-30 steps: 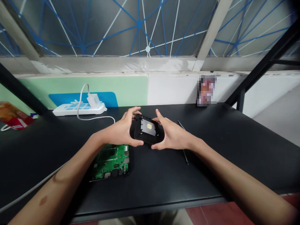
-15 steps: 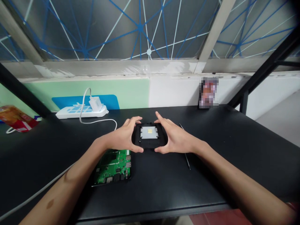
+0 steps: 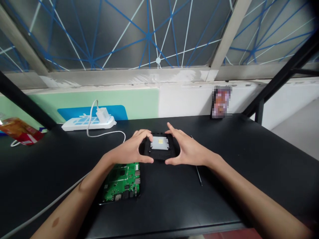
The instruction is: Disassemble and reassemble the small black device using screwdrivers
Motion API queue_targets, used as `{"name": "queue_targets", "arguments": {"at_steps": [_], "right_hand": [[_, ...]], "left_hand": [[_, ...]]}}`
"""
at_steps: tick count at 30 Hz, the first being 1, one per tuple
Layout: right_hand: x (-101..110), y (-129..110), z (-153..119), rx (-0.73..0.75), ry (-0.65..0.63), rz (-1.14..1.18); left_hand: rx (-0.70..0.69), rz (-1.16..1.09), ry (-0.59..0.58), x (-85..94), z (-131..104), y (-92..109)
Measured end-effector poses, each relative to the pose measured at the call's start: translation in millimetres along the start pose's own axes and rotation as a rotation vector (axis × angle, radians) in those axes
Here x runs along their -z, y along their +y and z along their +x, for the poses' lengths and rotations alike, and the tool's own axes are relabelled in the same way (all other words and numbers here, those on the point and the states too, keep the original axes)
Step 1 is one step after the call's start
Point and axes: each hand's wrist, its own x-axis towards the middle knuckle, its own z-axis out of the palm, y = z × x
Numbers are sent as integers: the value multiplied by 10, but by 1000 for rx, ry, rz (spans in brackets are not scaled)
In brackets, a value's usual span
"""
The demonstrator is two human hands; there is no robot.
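Note:
Between my two hands is a black plastic device cover (image 3: 161,154) with a silver metal plate (image 3: 159,145) and a small yellow pad (image 3: 160,141) on its inner face. My left hand (image 3: 134,148) grips its left side, the thumb along the near edge and a fingertip by the plate. On the right side my right hand (image 3: 187,148) holds it, thumb at the near edge and index finger raised. A green circuit board (image 3: 121,184) in a dark shell lies on the table, partly under my left forearm. Beyond my right wrist a thin screwdriver-like rod (image 3: 199,176) is partly hidden.
At the back left stands a white power strip (image 3: 88,123) with a plugged-in charger (image 3: 103,114) and a white cable (image 3: 109,134). A red and orange packet (image 3: 22,132) lies far left. A blurred-out phone-shaped item (image 3: 221,102) leans on the wall. Black frame bars flank the table (image 3: 169,202).
The whole view has shifted slightly, so most things sit lower. A left finger has moved inward onto the cover near the metal plate. Both hands keep their hold.

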Motion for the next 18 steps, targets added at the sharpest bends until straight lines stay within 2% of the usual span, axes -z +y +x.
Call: {"name": "queue_targets", "arguments": {"at_steps": [7,18], "right_hand": [[-20,41,-35,24,48,-11],[-13,13,-34,-8,23,-8]], "left_hand": [[-1,-117,-35,29,3,67],[-5,-177,-64,18,10,32]]}}
